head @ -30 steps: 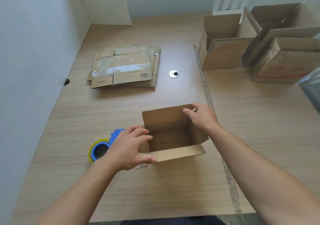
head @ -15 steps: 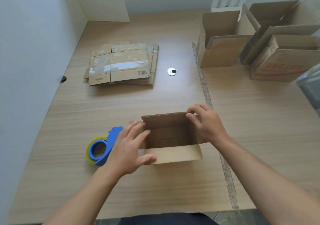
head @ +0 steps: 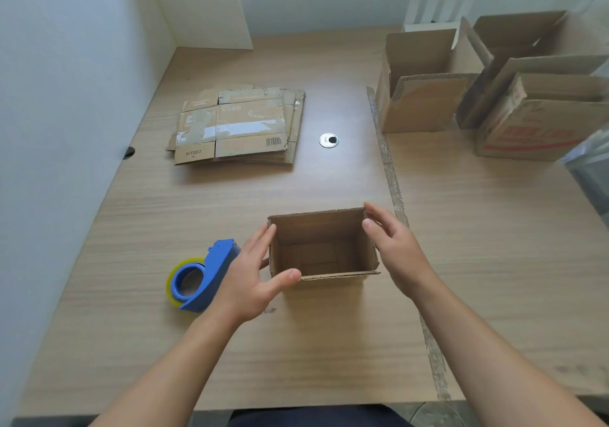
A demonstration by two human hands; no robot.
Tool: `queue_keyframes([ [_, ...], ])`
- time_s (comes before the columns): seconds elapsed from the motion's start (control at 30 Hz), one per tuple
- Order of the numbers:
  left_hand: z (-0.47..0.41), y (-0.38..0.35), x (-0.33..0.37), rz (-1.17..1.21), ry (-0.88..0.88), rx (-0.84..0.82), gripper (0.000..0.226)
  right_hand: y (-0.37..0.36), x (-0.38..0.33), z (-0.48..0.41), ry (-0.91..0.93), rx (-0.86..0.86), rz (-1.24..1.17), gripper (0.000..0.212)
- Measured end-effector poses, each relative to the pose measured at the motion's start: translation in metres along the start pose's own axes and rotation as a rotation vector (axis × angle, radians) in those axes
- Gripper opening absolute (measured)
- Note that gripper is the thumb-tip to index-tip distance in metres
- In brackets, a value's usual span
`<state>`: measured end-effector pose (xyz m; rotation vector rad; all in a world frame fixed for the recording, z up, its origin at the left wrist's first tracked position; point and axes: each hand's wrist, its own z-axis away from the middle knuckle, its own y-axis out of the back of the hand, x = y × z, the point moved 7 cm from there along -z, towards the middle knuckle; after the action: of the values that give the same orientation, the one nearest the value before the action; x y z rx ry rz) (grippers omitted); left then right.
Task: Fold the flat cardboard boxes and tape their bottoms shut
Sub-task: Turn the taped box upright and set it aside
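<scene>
A small brown cardboard box stands upright on the wooden table, its top open and all four flaps raised. My left hand lies against its left wall with fingers straight and the thumb along the near rim. My right hand is flat against the right wall, fingers straight, fingertips at the far right corner. A blue tape dispenser with a yellowish roll lies just left of my left hand. A stack of flat cardboard boxes lies farther back on the left.
Three assembled open boxes stand at the back right. A round metal cable grommet sits in the table between the stack and those boxes. A white wall runs along the left side. A grey object shows at the right edge.
The near flap, which leaned outward, now stands upright. Both hands have straightened and moved flat against the box's side walls. The box sits squarer.
</scene>
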<state>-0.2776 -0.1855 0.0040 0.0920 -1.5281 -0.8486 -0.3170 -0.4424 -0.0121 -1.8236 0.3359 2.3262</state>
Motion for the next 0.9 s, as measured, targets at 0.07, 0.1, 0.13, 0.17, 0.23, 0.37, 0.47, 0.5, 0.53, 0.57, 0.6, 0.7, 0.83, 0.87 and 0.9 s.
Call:
queue_keyframes([
  [0.07, -0.001, -0.003, -0.001, -0.069, -0.010, -0.066, 0.106, -0.002, 0.001, 0.003, 0.011, 0.000, 0.061, 0.045],
  [0.1, -0.002, -0.006, -0.002, -0.138, -0.025, -0.106, 0.107, -0.002, 0.002, 0.003, 0.015, 0.010, 0.077, 0.046],
  [0.13, -0.003, -0.009, -0.002, -0.199, -0.038, -0.131, 0.105, -0.002, 0.001, 0.003, 0.023, 0.024, 0.100, 0.046],
  [0.17, -0.004, -0.009, -0.002, -0.223, -0.041, -0.129, 0.103, -0.003, -0.001, 0.002, 0.036, 0.033, 0.133, 0.046],
  [0.23, -0.005, -0.006, -0.005, -0.145, -0.019, -0.066, 0.101, -0.006, -0.003, 0.003, 0.062, 0.018, 0.182, 0.048],
  [0.37, 0.004, -0.002, -0.020, 0.070, 0.079, 0.001, 0.109, 0.006, 0.012, 0.012, 0.024, 0.058, -0.091, 0.043],
  [0.47, 0.013, -0.006, -0.032, 0.171, 0.132, -0.028, 0.118, 0.026, 0.044, 0.022, -0.060, 0.153, -0.191, 0.032],
  [0.5, 0.013, -0.009, -0.035, 0.198, 0.148, -0.050, 0.119, 0.029, 0.055, 0.026, -0.087, 0.140, -0.152, 0.033],
  [0.53, 0.014, -0.012, -0.037, 0.214, 0.155, -0.078, 0.118, 0.028, 0.065, 0.032, -0.113, 0.094, -0.077, 0.043],
  [0.57, 0.013, -0.015, -0.038, 0.217, 0.155, -0.102, 0.114, 0.023, 0.071, 0.037, -0.118, 0.017, 0.017, 0.055],
  [0.6, 0.012, -0.018, -0.038, 0.214, 0.153, -0.107, 0.108, 0.014, 0.071, 0.043, -0.107, -0.069, 0.121, 0.063],
  [0.7, 0.002, -0.016, -0.035, 0.220, 0.176, -0.014, 0.081, -0.010, 0.058, 0.051, -0.052, -0.163, 0.228, 0.059],
  [0.83, -0.012, -0.014, -0.025, 0.320, 0.194, 0.019, 0.045, -0.009, 0.039, 0.046, 0.010, -0.007, 0.130, 0.091],
  [0.87, -0.013, -0.015, -0.023, 0.360, 0.198, 0.007, 0.040, -0.006, 0.033, 0.046, 0.035, 0.025, 0.135, 0.094],
  [0.9, -0.015, -0.017, -0.020, 0.392, 0.196, -0.010, 0.037, -0.004, 0.028, 0.046, 0.045, 0.052, 0.123, 0.093],
])
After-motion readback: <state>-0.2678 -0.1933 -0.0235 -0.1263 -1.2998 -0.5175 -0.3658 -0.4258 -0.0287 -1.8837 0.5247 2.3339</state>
